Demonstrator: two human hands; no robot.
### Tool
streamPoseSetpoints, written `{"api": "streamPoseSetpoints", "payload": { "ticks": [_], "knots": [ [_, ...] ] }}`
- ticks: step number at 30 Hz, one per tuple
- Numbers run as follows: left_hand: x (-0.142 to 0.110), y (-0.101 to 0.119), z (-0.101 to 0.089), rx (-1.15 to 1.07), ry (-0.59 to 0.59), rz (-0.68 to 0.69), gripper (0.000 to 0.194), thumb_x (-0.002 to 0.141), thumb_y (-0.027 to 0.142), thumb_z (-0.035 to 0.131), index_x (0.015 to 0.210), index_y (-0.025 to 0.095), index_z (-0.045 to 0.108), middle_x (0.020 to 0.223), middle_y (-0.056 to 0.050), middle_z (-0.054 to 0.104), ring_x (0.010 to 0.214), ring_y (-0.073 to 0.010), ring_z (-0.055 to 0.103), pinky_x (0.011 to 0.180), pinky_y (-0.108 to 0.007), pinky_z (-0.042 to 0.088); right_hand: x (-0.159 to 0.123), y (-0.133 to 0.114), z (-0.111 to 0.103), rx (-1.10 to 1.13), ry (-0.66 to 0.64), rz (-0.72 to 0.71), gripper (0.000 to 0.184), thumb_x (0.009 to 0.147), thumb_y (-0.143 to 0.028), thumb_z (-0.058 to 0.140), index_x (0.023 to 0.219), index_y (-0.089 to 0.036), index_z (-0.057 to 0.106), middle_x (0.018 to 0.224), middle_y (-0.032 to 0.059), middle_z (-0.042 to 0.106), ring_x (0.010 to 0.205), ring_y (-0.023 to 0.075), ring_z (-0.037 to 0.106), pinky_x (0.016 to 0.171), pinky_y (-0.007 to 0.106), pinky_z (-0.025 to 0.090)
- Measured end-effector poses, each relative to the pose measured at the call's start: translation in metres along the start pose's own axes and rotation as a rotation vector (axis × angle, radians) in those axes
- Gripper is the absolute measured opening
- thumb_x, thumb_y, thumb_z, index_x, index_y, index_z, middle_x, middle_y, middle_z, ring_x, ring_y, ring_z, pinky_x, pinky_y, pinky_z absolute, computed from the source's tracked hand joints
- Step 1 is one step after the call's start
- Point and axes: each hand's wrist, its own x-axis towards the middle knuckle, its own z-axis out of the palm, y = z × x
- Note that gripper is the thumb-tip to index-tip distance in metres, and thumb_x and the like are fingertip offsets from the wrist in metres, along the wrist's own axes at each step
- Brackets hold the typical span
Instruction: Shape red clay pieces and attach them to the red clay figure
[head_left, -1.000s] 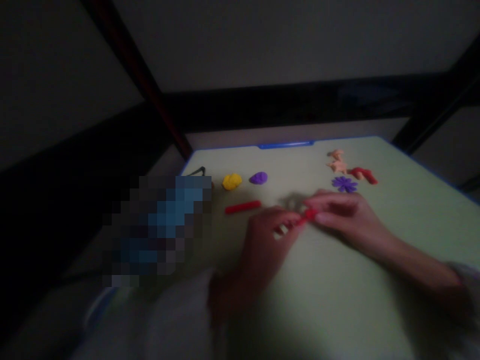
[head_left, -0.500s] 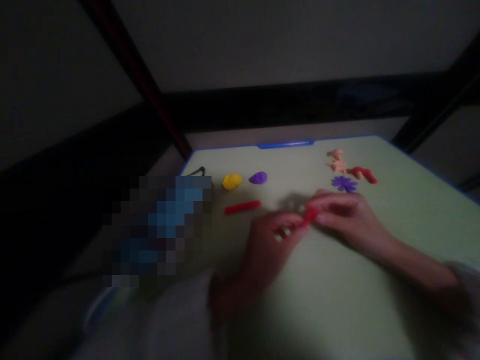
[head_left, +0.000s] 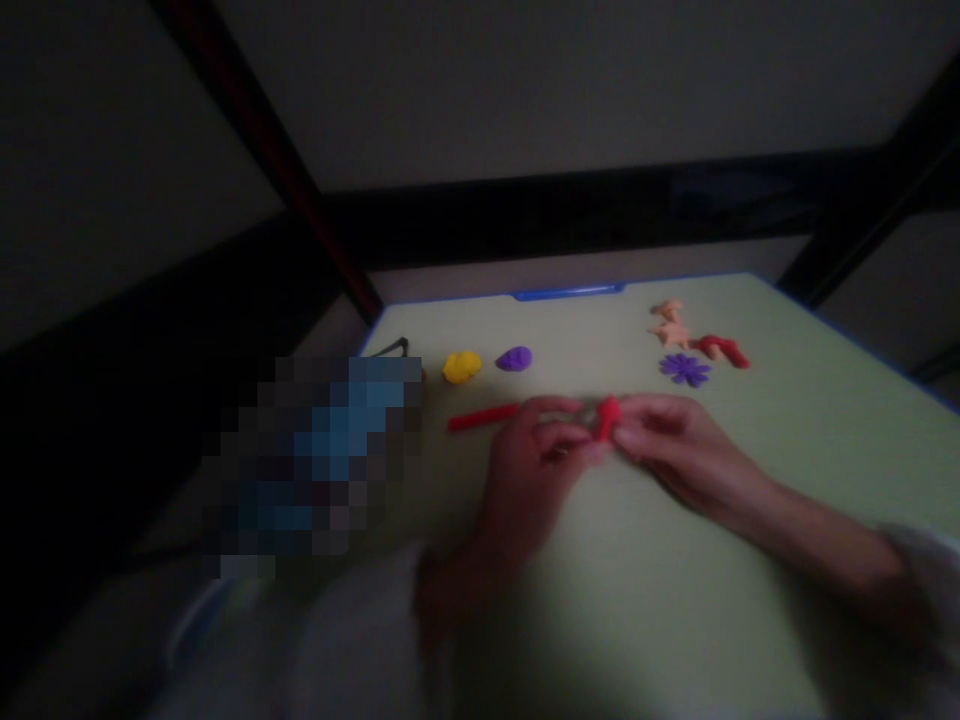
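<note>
Between the fingertips of both hands is a small red piece of modelling clay (head_left: 607,417), raised over the table. My left hand (head_left: 529,480) pinches its lower left side. My right hand (head_left: 671,437) pinches it from the right, thumb and fingers closed. Just beyond my left hand lies a red clay stick (head_left: 480,418), its right end partly covered by the fingers. Behind that sit a yellow clay lump (head_left: 461,367) and a purple clay lump (head_left: 515,359). A purple flower-shaped piece (head_left: 685,370) lies beyond my right hand.
Peach-coloured clay shapes (head_left: 673,332) and a red clay piece (head_left: 724,350) with a peach bit lie at the table's far right. The pale table (head_left: 600,600) has a blue edge and a blue handle (head_left: 570,292). A blurred-out patch (head_left: 337,430) covers the left side.
The red clay piece has been turned more upright and shifted slightly left. My left fingers now overlap the red stick's right end.
</note>
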Motion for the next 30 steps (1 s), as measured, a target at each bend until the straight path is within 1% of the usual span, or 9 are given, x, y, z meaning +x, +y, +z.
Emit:
{"api": "streamPoseSetpoints", "payload": {
  "ticks": [6, 13, 15, 18, 20, 22, 24, 28, 30],
  "knots": [
    [-0.001, 0.002, 0.002, -0.006, -0.012, -0.005, 0.029, 0.062, 0.012, 0.066, 0.086, 0.018, 0.052, 0.062, 0.001, 0.066, 0.058, -0.0112, 0.062, 0.057, -0.021, 0.047, -0.003, -0.001, 0.004, -0.038, -0.054, 0.004, 0.010, 0.060, -0.024, 0.077, 0.065, -0.019, 0.069, 0.064, -0.0024, 0.064, 0.060, 0.0081, 0.056, 0.060, 0.022, 0.044],
    [-0.001, 0.000, 0.001, 0.011, -0.035, -0.007, 0.028, 0.063, 0.013, 0.065, 0.087, 0.018, 0.051, 0.063, 0.001, 0.066, 0.060, -0.0114, 0.061, 0.058, -0.022, 0.047, -0.003, -0.001, 0.004, -0.063, -0.048, -0.019, 0.011, 0.061, -0.026, 0.076, 0.062, -0.018, 0.069, 0.062, -0.0023, 0.063, 0.059, 0.0078, 0.054, 0.059, 0.022, 0.043],
    [0.001, -0.001, 0.000, 0.047, -0.034, 0.016, 0.025, 0.063, 0.014, 0.065, 0.085, 0.018, 0.053, 0.064, 0.000, 0.066, 0.061, -0.0121, 0.062, 0.059, -0.023, 0.047, -0.003, -0.001, 0.003, -0.064, -0.038, -0.037, 0.011, 0.061, -0.025, 0.077, 0.060, -0.018, 0.068, 0.061, -0.0034, 0.061, 0.057, 0.0065, 0.053, 0.057, 0.021, 0.042],
    [0.004, -0.005, -0.003, 0.141, -0.037, 0.081, 0.014, 0.065, 0.015, 0.063, 0.077, 0.017, 0.055, 0.067, -0.002, 0.066, 0.063, -0.0126, 0.061, 0.059, -0.023, 0.048, 0.002, -0.005, -0.004, -0.106, -0.015, -0.102, 0.009, 0.060, -0.023, 0.077, 0.060, -0.019, 0.069, 0.063, -0.0037, 0.061, 0.059, 0.0064, 0.053, 0.056, 0.020, 0.042],
    [0.006, -0.008, -0.005, 0.187, -0.042, 0.098, 0.010, 0.066, 0.016, 0.062, 0.074, 0.017, 0.056, 0.069, -0.002, 0.066, 0.062, -0.0122, 0.061, 0.055, -0.022, 0.046, 0.006, -0.011, -0.014, -0.182, 0.032, -0.179, 0.007, 0.061, -0.023, 0.077, 0.063, -0.021, 0.070, 0.069, -0.0027, 0.064, 0.063, 0.0077, 0.055, 0.059, 0.021, 0.044],
    [0.007, -0.010, -0.007, 0.197, -0.032, 0.089, 0.011, 0.067, 0.017, 0.062, 0.077, 0.017, 0.056, 0.068, -0.002, 0.065, 0.061, -0.0117, 0.060, 0.052, -0.021, 0.044, 0.010, -0.018, -0.029, -0.289, 0.139, -0.270, 0.008, 0.060, -0.022, 0.077, 0.065, -0.022, 0.071, 0.073, -0.0021, 0.066, 0.064, 0.0089, 0.057, 0.062, 0.023, 0.046],
    [0.007, -0.011, -0.008, 0.182, -0.019, 0.073, 0.016, 0.066, 0.017, 0.063, 0.080, 0.016, 0.055, 0.067, -0.001, 0.063, 0.061, -0.0111, 0.059, 0.051, -0.020, 0.043, 0.014, -0.025, -0.049, -0.406, 0.248, -0.323, 0.009, 0.060, -0.024, 0.077, 0.066, -0.023, 0.071, 0.074, -0.0013, 0.067, 0.065, 0.0103, 0.058, 0.064, 0.025, 0.047],
    [0.009, -0.012, -0.010, 0.170, -0.024, 0.045, 0.017, 0.066, 0.017, 0.063, 0.081, 0.015, 0.055, 0.067, 0.000, 0.061, 0.061, -0.0102, 0.058, 0.054, -0.020, 0.044, 0.016, -0.036, -0.099, -0.553, 0.381, -0.296, 0.019, 0.064, -0.032, 0.074, 0.078, -0.020, 0.071, 0.079, 0.0037, 0.069, 0.069, 0.0153, 0.061, 0.063, 0.030, 0.047],
    [0.009, -0.013, -0.010, 0.186, -0.031, 0.039, 0.017, 0.066, 0.018, 0.064, 0.080, 0.015, 0.055, 0.067, 0.000, 0.061, 0.061, -0.0102, 0.057, 0.055, -0.020, 0.044, 0.016, -0.040, -0.124, -0.635, 0.447, -0.330, 0.025, 0.066, -0.037, 0.071, 0.082, -0.018, 0.070, 0.081, 0.0061, 0.070, 0.070, 0.0172, 0.063, 0.063, 0.031, 0.046]
  ]
}}
